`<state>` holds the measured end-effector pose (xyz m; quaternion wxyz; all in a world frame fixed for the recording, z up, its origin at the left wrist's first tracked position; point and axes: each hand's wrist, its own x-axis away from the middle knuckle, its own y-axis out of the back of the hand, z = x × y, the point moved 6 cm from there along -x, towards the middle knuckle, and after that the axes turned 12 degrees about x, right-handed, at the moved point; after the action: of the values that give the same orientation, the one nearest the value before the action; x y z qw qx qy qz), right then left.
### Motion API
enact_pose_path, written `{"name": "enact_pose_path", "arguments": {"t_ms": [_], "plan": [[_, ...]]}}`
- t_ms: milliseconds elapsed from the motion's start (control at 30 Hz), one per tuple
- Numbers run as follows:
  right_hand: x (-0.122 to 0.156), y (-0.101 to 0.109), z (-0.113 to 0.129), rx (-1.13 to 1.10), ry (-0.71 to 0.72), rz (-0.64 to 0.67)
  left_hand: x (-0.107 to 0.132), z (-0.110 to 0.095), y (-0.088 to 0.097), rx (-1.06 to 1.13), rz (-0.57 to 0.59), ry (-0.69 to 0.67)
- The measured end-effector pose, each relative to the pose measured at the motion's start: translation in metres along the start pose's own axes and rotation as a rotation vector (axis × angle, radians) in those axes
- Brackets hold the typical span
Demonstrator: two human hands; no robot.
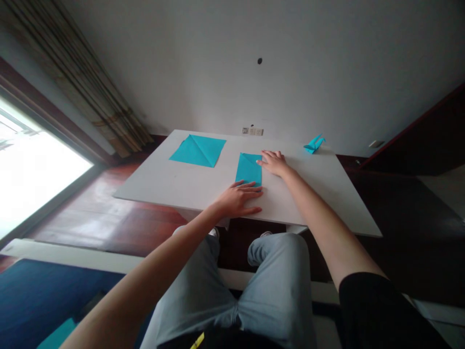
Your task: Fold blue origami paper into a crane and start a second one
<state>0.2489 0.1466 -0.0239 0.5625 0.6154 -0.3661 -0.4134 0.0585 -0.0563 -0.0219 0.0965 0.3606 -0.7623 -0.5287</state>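
A folded blue paper rectangle (248, 168) lies in the middle of the white table (327, 189). My left hand (240, 198) rests flat at its near edge, fingers stretched out and touching the paper. At the paper's far right corner my right hand (274, 162) presses down with fingers extended. Neither hand grips anything. A larger blue paper square (198, 150) with diagonal creases lies further left. A small folded blue paper figure (314, 144) stands at the far right of the table.
The table stands against a white wall with a socket plate (252, 131). A curtain (90, 92) and a bright window (32, 169) are to the left. My knees in light jeans (276, 271) are under the near edge, on a blue seat (39, 295).
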Motion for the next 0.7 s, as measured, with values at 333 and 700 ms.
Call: {"name": "enact_pose_path", "arguments": {"t_ms": [333,700], "plan": [[-0.042,0.01,-0.01,0.098,-0.304,-0.052,-0.007,0.005,-0.008,0.046,0.092,0.117],[0.012,-0.005,0.002,0.034,0.048,-0.031,-0.01,-0.004,-0.002,0.111,0.093,0.151]]}}
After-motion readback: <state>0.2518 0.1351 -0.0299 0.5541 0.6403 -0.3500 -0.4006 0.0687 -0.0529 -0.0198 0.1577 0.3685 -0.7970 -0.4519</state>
